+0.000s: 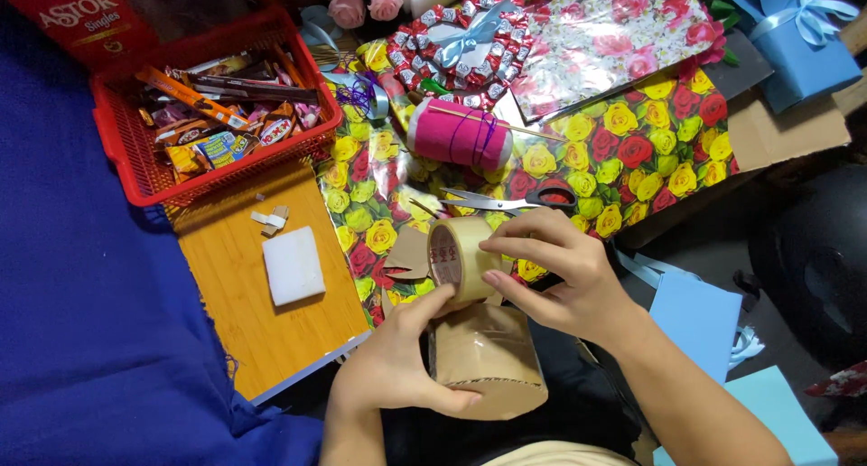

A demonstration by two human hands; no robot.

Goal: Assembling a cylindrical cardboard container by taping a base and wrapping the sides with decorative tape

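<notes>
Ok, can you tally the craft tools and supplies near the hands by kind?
Roll of clear-tan packing tape, under the right hand: 1
Brown cardboard cylinder box, steadied by the left hand: 1
Red-handled metal scissors: 1
Pink cylinder wound with purple thread: 1
White foam block: 1
Red plastic basket of snack packets: 1
Total: 6

The roll of tape [456,258] is glossy, translucent tan plastic on a card core. The cardboard piece [488,359] below it is matt brown, partly sheeted in shiny tape. The rose-printed wrapping paper [623,150] gleams, smooth and glossy. The basket [135,172] at far left is red plastic mesh. The worktop [235,303] looks like smooth varnished wood. The blue cloth [81,340] is matt, its edge frayed. The scissors [519,198] have bright metal blades.
</notes>
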